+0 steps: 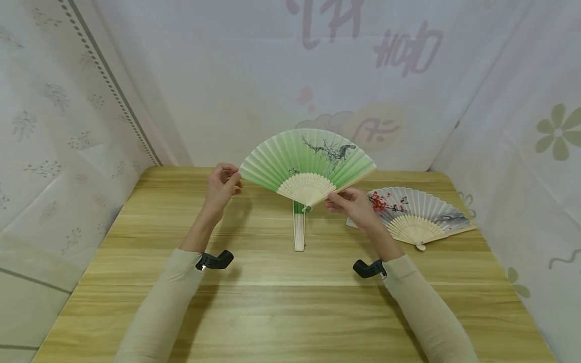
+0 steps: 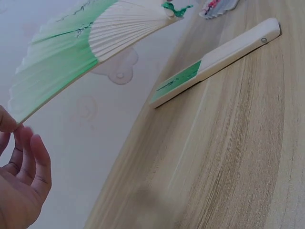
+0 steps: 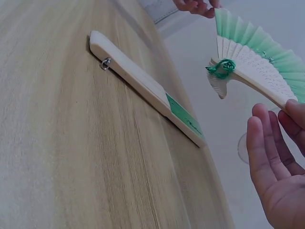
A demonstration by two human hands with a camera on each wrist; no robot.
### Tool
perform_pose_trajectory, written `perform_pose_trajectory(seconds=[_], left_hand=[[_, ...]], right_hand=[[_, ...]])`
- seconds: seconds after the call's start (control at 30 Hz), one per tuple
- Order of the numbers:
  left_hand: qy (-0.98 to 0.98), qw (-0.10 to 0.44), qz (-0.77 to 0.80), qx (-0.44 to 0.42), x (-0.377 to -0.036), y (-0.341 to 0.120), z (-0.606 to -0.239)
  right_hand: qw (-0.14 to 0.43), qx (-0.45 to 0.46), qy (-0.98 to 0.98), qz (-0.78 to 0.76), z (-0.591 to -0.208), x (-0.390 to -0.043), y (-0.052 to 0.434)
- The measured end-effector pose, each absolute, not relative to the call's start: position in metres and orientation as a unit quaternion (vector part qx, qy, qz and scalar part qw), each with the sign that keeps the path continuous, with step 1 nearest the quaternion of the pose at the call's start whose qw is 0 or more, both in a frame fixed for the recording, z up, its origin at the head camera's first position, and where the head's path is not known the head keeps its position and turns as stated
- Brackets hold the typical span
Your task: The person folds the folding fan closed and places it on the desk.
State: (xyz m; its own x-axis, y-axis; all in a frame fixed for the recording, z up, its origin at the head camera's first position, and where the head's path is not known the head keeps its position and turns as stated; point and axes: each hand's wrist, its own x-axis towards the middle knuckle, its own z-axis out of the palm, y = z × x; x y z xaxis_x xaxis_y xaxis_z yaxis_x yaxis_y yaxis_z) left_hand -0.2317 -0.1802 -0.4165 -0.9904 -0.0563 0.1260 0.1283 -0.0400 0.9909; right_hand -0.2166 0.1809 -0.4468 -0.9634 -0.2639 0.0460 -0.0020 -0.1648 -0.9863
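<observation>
Spread wide above the table, a green folding fan (image 1: 295,156) with a dark branch print hangs between both hands. My left hand (image 1: 222,184) pinches the tip of its left outer edge. The right hand (image 1: 351,204) pinches the opposite outer rib, a little out from the pivot. A knotted green cord (image 3: 221,69) is tied at the pivot. Beneath lies a second, folded fan (image 1: 299,232) with pale ribs and a green section; a small metal ring (image 3: 105,63) shows at its pivot end in the right wrist view.
Right of the right hand, an open grey-white fan (image 1: 419,222) with red blossoms lies on the wooden table (image 1: 281,312). Patterned cloth hangs behind the table (image 1: 227,101) and along both sides.
</observation>
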Motion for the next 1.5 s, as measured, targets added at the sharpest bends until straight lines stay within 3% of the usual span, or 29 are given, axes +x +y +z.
perform_pose_trajectory(seconds=[0.47, 0.8, 1.5], left_hand=[[-0.708, 0.038, -0.705, -0.023, -0.236, -0.174, -0.414], [-0.709, 0.051, -0.703, -0.033, -0.235, -0.166, -0.413], [-0.679, 0.029, -0.733, -0.039, -0.236, -0.162, -0.413]], right_hand=[[0.084, -0.125, 0.721, -0.676, -0.44, -0.217, 0.183], [0.088, -0.158, 0.736, -0.653, -0.44, -0.217, 0.178], [0.132, -0.161, 0.746, -0.632, -0.442, -0.215, 0.171]])
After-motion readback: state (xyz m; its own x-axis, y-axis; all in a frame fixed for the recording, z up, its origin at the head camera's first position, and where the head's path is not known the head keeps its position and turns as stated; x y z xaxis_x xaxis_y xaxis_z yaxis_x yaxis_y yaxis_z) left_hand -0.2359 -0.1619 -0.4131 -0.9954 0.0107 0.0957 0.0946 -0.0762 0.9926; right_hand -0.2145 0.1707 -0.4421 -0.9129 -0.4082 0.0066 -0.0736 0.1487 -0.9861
